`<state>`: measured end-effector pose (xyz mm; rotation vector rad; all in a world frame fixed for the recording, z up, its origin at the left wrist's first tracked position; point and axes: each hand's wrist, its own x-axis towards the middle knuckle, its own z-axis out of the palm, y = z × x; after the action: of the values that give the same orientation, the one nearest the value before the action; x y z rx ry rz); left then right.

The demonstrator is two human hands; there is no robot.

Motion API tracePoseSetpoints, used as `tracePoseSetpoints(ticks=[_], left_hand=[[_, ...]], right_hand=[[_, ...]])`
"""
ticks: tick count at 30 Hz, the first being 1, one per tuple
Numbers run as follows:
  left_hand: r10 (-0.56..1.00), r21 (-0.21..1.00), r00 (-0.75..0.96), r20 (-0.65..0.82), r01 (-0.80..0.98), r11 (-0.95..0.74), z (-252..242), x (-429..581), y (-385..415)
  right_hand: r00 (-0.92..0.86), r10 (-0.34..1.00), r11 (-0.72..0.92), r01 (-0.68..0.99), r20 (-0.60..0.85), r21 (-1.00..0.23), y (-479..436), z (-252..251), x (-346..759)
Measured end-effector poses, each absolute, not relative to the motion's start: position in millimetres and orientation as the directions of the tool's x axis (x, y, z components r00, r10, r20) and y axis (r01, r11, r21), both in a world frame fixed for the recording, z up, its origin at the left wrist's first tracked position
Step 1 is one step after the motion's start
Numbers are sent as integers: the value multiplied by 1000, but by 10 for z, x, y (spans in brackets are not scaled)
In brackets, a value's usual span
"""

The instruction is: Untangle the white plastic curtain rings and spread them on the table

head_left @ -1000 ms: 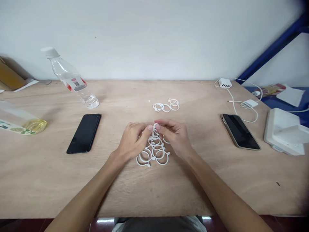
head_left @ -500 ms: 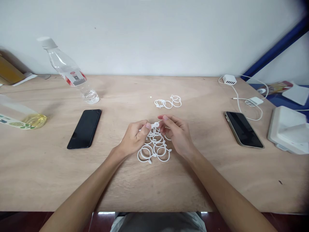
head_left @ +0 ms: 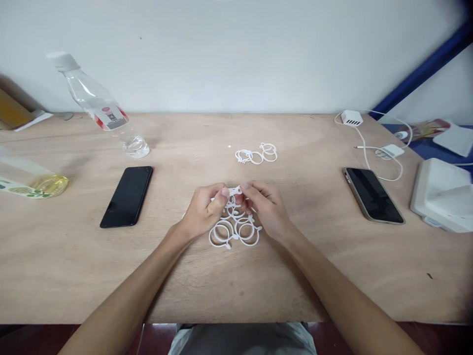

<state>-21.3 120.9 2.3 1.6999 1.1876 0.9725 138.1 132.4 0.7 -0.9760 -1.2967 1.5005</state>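
My left hand (head_left: 203,209) is closed, with its thumb pressed on a white plastic curtain ring (head_left: 234,191). The thumb and fingers of my right hand (head_left: 270,209) pinch the small eyelet end of that same piece. Most of the held ring is hidden by my fingers. Below and between both hands lies a loose heap of white curtain rings (head_left: 247,245), overlapping one another, each with a small eyelet where it shows. Farther back on the wooden table is a smaller group of similar rings (head_left: 256,163).
A black phone (head_left: 126,197) lies left, near a clear water bottle (head_left: 111,116) and a bottle of yellow liquid (head_left: 51,186). To the right are another phone (head_left: 373,195), a white charger (head_left: 352,118) with its cable, and a white plastic box (head_left: 439,197). A wall stands behind.
My right hand has moved slightly left and its thumb and fingers have closed on the eyelet end of the held ring. My left hand keeps its grip. The view has shifted a little.
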Motion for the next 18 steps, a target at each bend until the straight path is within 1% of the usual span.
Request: tracePoseSetpoints(ticks=[5,7,9,12,13,15,18], left_hand=[[968,915,219,120,355,-194,9,-203,1200],[968,913,221,118,360,-193,7,-206,1197],[966,908,222,131,364,-206,6,-216,1202],[963,855,189,193,448,-259,-3,-246,1232],[958,820,181,222,498,-283,-10,-259,1248],[945,725,183,272,606,-327,-32,-284,1282],[926,581,210,313,729,-362,-83,-315,1316]], right_hand=[[-249,968,-13,-134,21,-991,1267,23,1338],[-261,965,8,-77,28,-997,1262,33,1341],[-261,964,61,34,50,-998,1296,31,1372],[-158,979,168,260,130,-951,1472,-24,1480],[-115,979,196,346,166,-918,1565,-56,1527],[-91,972,231,495,215,-837,1786,-128,1615],[-148,960,274,663,236,-697,2100,-212,1673]])
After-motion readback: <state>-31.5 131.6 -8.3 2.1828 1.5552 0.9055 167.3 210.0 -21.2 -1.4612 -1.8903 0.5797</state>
